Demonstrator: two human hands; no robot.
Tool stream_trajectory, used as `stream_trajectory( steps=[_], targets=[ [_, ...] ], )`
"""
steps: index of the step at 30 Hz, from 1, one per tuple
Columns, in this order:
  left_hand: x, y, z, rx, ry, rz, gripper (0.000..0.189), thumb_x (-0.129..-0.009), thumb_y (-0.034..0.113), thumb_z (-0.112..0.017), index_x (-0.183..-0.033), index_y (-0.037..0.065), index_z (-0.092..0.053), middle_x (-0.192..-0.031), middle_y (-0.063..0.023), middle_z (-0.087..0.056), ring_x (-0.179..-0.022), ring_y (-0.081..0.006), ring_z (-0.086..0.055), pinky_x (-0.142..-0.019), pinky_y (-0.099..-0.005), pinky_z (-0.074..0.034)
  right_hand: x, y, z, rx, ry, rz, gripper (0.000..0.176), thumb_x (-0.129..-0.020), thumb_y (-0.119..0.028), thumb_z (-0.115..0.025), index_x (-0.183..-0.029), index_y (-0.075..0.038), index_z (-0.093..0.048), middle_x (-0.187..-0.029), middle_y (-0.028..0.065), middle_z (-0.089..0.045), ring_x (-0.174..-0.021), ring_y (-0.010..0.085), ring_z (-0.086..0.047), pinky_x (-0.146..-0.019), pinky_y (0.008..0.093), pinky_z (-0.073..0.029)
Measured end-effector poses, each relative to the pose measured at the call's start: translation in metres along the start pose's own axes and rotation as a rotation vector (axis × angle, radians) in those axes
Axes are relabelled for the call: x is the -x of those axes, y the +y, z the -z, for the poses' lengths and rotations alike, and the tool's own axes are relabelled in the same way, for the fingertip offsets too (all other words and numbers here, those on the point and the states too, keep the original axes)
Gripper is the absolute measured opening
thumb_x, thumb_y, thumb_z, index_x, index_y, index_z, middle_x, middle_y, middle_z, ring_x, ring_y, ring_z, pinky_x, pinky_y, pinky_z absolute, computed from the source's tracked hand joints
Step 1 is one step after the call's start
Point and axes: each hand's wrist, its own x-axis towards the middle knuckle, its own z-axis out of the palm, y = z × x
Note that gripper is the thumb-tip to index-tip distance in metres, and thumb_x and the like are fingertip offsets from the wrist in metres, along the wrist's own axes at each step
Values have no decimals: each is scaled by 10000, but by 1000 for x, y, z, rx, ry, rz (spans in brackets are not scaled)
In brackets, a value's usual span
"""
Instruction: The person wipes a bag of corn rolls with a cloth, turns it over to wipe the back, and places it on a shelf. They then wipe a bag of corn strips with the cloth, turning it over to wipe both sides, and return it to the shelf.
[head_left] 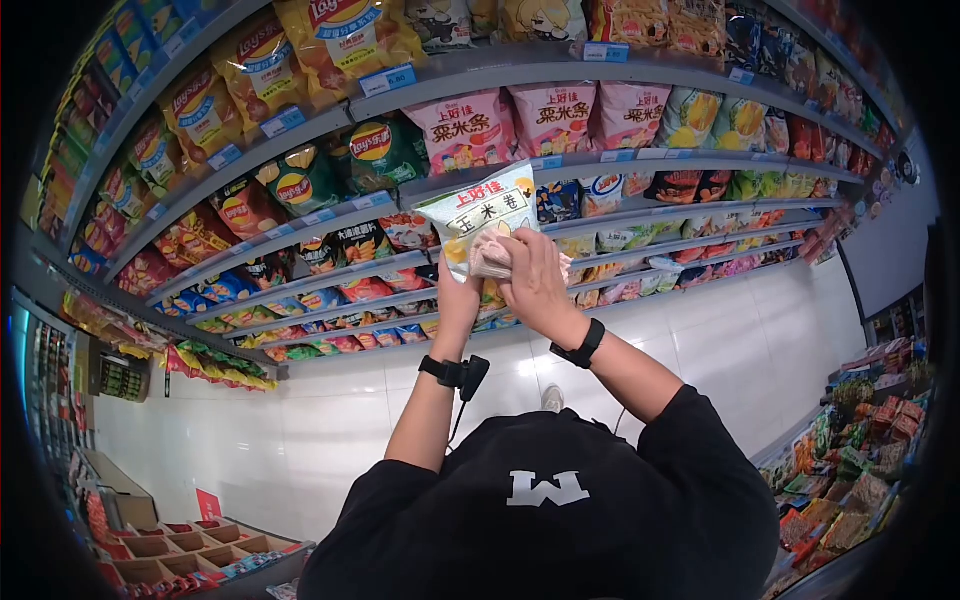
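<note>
In front of me long grey shelves curve across the aisle, tier on tier, packed with chip bags and pink bags, with blue price tags on their edges. The floor is glossy white tile and catches the ceiling light. Red trays stand low on my left, and a snack rack on my right.

Lower part of snack bag behind fingers

The long shelves before me carry rows of snack bags: yellow Lay's chips, green Lay's, pink packets.
</note>
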Motion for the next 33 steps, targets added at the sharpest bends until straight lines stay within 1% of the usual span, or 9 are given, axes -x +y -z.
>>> stream_trajectory(
  steps=[3, 7, 10, 14, 15, 19, 23, 27, 33],
  targets=[
    [-1, 5, 3, 48, 1, 21, 551, -993, 342, -705, -1383, 8, -504, -1289, -150, -650, -1160, -246, -632, -1000, -365, -483, -14, 20, 3, 64, 53, -24, 523, -808, -1, -708, -1314, -86, -606, -1153, 158, -552, -1019, 373, -550, -898, 478, -455],
    [2, 20, -3, 8, 0, 57, 540, -985, 339, -715, -1375, 23, -516, -1256, -133, -664, -1130, -223, -639, -982, -356, -489, -26, 26, 5, -12, 161, -174, 492, -827, -32, -711, -1305, -103, -620, -1069, 132, -589, -971, 355, -576, -862, 452, -475],
    [-2, 14, -4, 19, -6, -7, 540, -978, 332, -727, -1369, 22, -519, -1252, -131, -667, -1126, -219, -643, -975, -355, -495, -18, 19, 6, 1, 0, 266, 387, -833, -54, -716, -1212, -129, -689, -1018, 118, -603, -934, 346, -588, -811, 449, -495],
    [4, 28, -7, 69, -29, 30, 517, -971, 295, -740, -1356, 23, -528, -1260, -129, -668, -1133, -217, -644, -973, -350, -498, -37, 37, 9, -6, 212, -126, 475, -791, -27, -741, -1252, -129, -693, -1082, 151, -591, -944, 349, -593, -816, 462, -508],
    [5, 28, -8, 71, -29, 31, 517, -971, 295, -740, -1356, 23, -528, -1260, -129, -668, -1133, -217, -644, -973, -350, -498, -37, 36, 11, -69, 135, -144, 526, -797, -30, -740, -1312, -107, -664, -1111, 164, -577, -955, 354, -592, -833, 467, -508],
    [5, 24, -6, -23, -37, -25, 513, -967, 285, -743, -1349, 19, -527, -1227, -137, -689, -1103, -225, -667, -948, -357, -513, -34, 20, 13, -145, -60, 249, 577, -806, -13, -721, -1369, -74, -613, -1071, 165, -583, -969, 363, -591, -851, 463, -505],
    [7, 19, -8, -37, -51, -90, 547, -941, 300, -769, -1341, 16, -528, -1162, -157, -718, -1053, -255, -704, -914, -375, -533, -52, 40, 19, -12, 84, -35, 537, -799, 34, -675, -1319, -95, -654, -1065, 169, -581, -997, 360, -598, -859, 430, -515],
    [9, 30, -8, -174, -77, -42, 556, -905, 308, -796, -1317, 27, -551, -1136, -179, -739, -1052, -295, -732, -886, -385, -553, -60, 17, 22, -130, -31, 196, 463, -761, 51, -652, -1200, -88, -696, -1040, 152, -591, -977, 355, -605, -849, 439, -515],
    [7, 28, -6, -240, -128, -68, 612, -901, 348, -785, -1372, 37, -549, -1120, -182, -758, -1055, -334, -741, -883, -402, -566, -65, 32, 31, 2, 70, 63, 414, -761, 77, -638, -1130, -88, -726, -1015, 134, -586, -965, 343, -601, -844, 435, -499]
  ],
)
